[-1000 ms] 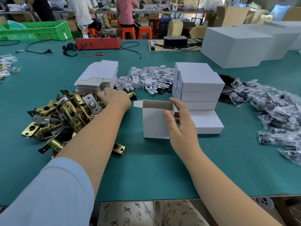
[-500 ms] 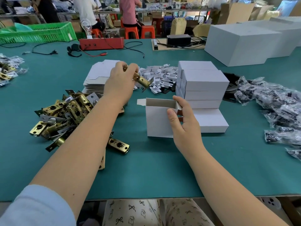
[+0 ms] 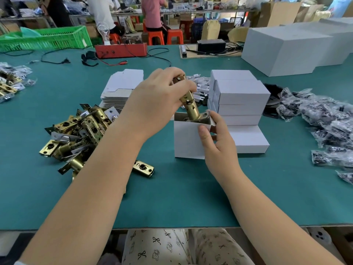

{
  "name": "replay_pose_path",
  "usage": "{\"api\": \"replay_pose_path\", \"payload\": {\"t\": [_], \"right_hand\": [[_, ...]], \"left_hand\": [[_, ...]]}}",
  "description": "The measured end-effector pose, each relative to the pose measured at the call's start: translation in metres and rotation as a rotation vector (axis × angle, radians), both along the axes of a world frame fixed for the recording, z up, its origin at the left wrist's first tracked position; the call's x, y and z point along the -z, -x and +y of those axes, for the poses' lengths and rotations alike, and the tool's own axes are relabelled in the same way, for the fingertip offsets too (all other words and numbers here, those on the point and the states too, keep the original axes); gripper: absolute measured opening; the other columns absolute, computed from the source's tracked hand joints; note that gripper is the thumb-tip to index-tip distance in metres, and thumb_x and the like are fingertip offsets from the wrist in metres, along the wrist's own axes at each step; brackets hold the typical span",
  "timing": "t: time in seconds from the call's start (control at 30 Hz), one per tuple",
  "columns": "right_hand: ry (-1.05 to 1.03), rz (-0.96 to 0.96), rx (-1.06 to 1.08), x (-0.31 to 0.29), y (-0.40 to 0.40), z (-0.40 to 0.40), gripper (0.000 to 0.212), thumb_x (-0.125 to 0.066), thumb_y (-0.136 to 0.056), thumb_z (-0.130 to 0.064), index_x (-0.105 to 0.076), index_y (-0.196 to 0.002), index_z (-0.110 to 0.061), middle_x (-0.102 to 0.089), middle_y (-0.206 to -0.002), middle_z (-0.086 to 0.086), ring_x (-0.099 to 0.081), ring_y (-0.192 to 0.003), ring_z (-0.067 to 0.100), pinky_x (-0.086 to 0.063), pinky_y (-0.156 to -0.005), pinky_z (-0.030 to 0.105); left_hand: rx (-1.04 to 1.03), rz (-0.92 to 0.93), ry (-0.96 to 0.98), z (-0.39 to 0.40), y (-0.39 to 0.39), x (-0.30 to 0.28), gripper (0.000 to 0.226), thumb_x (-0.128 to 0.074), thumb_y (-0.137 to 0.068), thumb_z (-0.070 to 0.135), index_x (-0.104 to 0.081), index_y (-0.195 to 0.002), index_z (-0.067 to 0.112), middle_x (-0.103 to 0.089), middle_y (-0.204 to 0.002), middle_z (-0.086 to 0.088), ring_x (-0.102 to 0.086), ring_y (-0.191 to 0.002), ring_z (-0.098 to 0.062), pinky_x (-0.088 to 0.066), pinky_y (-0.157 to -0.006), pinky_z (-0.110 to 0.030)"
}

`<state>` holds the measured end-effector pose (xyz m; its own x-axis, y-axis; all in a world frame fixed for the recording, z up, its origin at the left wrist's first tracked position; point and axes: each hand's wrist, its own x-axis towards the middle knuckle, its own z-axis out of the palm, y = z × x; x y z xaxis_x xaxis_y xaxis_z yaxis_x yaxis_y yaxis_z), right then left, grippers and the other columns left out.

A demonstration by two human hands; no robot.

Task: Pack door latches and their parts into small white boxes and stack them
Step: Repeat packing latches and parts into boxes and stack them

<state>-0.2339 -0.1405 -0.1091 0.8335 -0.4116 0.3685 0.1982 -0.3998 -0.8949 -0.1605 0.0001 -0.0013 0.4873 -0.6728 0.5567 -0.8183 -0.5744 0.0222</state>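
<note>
My left hand point(image 3: 158, 100) grips a brass door latch point(image 3: 189, 104) by its upper end, and the latch's lower end sits inside the open top of a small white box point(image 3: 188, 138) standing upright on the green table. My right hand point(image 3: 217, 144) holds the box at its right side, thumb on the front face. A pile of brass latches point(image 3: 80, 131) lies to the left. One loose latch point(image 3: 143, 167) lies in front of the pile. A stack of closed white boxes point(image 3: 240, 104) stands just behind and right of the open box.
Flat folded box blanks point(image 3: 122, 87) lie behind my left hand, with small white plastic parts point(image 3: 200, 85) beside them. Black parts in clear bags point(image 3: 324, 123) cover the right side. Large white cartons point(image 3: 286, 48), a red device point(image 3: 122, 50) and a green crate point(image 3: 45, 38) stand at the back.
My left hand lifted a latch from the pile, carried it right and lowered its end into the open box. My right hand stayed on the box.
</note>
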Motion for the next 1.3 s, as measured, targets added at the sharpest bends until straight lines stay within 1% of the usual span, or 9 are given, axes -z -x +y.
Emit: {"api": "replay_pose_path", "payload": {"t": [0.2,0.3,0.4,0.57,0.77,0.93,1.07,1.17,1.3], "right_hand": [[-0.009,-0.021,-0.014,-0.002,0.000,0.001,0.050,-0.044,-0.088,-0.047,-0.041,-0.136,-0.034,-0.050,-0.104,-0.027,-0.049,-0.089,-0.016,-0.036,-0.072,0.001],[-0.010,-0.016,-0.025,-0.002,0.002,0.002,0.041,-0.044,-0.088,-0.047,-0.038,-0.128,-0.043,-0.050,-0.104,-0.028,-0.049,-0.090,-0.016,-0.036,-0.074,0.001],[0.007,-0.011,-0.038,-0.001,0.001,0.002,0.048,-0.043,-0.088,-0.047,-0.042,-0.134,-0.035,-0.051,-0.105,-0.028,-0.050,-0.089,-0.014,-0.037,-0.074,0.002],[-0.001,-0.004,-0.050,-0.003,0.001,0.003,0.036,-0.043,-0.087,-0.049,-0.037,-0.123,-0.049,-0.053,-0.108,-0.026,-0.051,-0.088,-0.013,-0.037,-0.071,0.003],[-0.038,-0.052,-0.037,-0.002,0.004,0.007,0.029,-0.045,-0.089,-0.043,-0.037,-0.115,-0.053,-0.052,-0.105,-0.022,-0.049,-0.090,-0.013,-0.036,-0.076,0.003],[-0.123,-0.096,0.003,-0.002,0.004,0.003,0.027,-0.046,-0.088,-0.040,-0.041,-0.113,-0.050,-0.053,-0.101,-0.017,-0.049,-0.087,-0.009,-0.037,-0.076,0.005],[-0.133,-0.088,0.006,-0.001,0.005,0.001,0.026,-0.046,-0.088,-0.040,-0.043,-0.111,-0.052,-0.054,-0.100,-0.019,-0.050,-0.086,-0.009,-0.039,-0.072,0.005],[-0.132,-0.075,-0.004,0.000,0.004,0.001,0.027,-0.046,-0.087,-0.041,-0.042,-0.111,-0.053,-0.055,-0.104,-0.017,-0.050,-0.087,-0.007,-0.039,-0.073,0.006],[-0.138,-0.053,-0.008,0.001,0.003,0.001,0.029,-0.046,-0.087,-0.042,-0.040,-0.113,-0.054,-0.056,-0.109,-0.010,-0.050,-0.091,-0.006,-0.038,-0.075,0.006]], "left_hand": [[0.085,0.031,-0.132,-0.003,0.001,0.009,0.055,-0.052,-0.085,-0.010,-0.062,-0.129,0.021,-0.060,-0.126,-0.005,-0.050,-0.111,-0.030,-0.045,-0.092,-0.050],[0.102,0.279,-0.038,-0.001,0.000,0.013,0.071,-0.043,-0.084,-0.010,-0.045,-0.143,0.030,-0.056,-0.136,0.006,-0.046,-0.118,-0.007,-0.036,-0.105,-0.023],[0.076,0.485,0.039,0.004,-0.006,0.016,0.054,-0.048,-0.093,0.009,-0.047,-0.141,0.035,-0.059,-0.129,0.014,-0.047,-0.105,0.009,-0.030,-0.085,0.004],[0.111,0.736,0.209,-0.001,-0.001,0.039,0.023,-0.052,-0.099,0.035,-0.066,-0.117,0.033,-0.063,-0.100,0.030,-0.052,-0.090,0.025,-0.035,-0.076,0.001],[-0.022,1.251,0.548,-0.002,-0.032,0.031,0.031,-0.051,-0.086,0.047,-0.070,-0.101,0.028,-0.076,-0.092,0.007,-0.069,-0.096,-0.010,-0.058,-0.074,-0.030],[-0.319,1.032,0.157,-0.039,-0.078,0.063,0.002,-0.056,-0.092,0.011,-0.056,-0.094,0.012,-0.063,-0.104,-0.008,-0.057,-0.097,-0.023,-0.044,-0.072,-0.028],[-0.273,0.914,0.004,-0.059,-0.098,0.091,0.060,-0.059,-0.091,0.020,-0.037,-0.147,0.021,-0.038,-0.150,-0.014,-0.039,-0.135,-0.033,-0.035,-0.104,-0.039],[-0.338,0.921,-0.037,-0.073,-0.110,0.100,0.066,-0.057,-0.086,0.040,-0.029,-0.146,0.034,-0.031,-0.145,-0.020,-0.042,-0.124,-0.045,-0.036,-0.090,-0.046],[-0.326,0.647,-0.187,-0.084,-0.114,0.104,0.059,-0.050,-0.098,0.030,-0.024,-0.150,0.019,-0.038,-0.147,-0.015,-0.039,-0.128,-0.038,-0.035,-0.092,-0.043]]}}
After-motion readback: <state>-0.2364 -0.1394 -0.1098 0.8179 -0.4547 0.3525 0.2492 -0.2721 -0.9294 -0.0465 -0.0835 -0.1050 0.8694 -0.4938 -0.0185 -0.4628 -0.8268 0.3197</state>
